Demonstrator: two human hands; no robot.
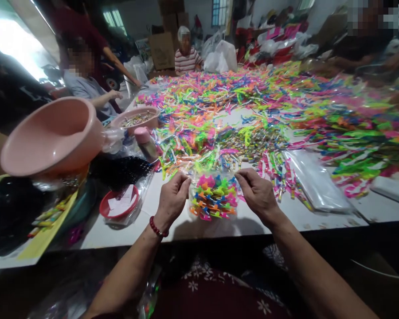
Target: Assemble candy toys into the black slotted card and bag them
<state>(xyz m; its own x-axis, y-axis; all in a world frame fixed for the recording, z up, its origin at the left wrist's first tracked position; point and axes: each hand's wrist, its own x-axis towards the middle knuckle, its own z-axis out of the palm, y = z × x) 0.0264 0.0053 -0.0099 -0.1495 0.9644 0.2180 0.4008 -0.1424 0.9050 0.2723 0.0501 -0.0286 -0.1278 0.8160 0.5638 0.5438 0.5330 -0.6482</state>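
Between my hands hangs a clear plastic bag (pixel 213 197) filled with small bright plastic pieces in pink, green, yellow, blue and orange. My left hand (pixel 174 195), with a red bead bracelet (pixel 158 227) at its wrist, pinches the bag's upper left corner. The upper right corner is pinched between thumb and fingers of my right hand (pixel 256 192). Just beyond the bag lies a wide heap of colourful plastic pieces (pixel 199 97). Right of my right hand lies a stack of flat clear plastic bags (pixel 319 184).
A large pink basin (pixel 51 137) stands at the left, near a smaller pink basin (pixel 136 118) of small items. A pink-lidded bottle (pixel 146 144) and a red bowl (pixel 119 203) with paper are on the white table (pixel 126 235). Several people sit or stand around it.
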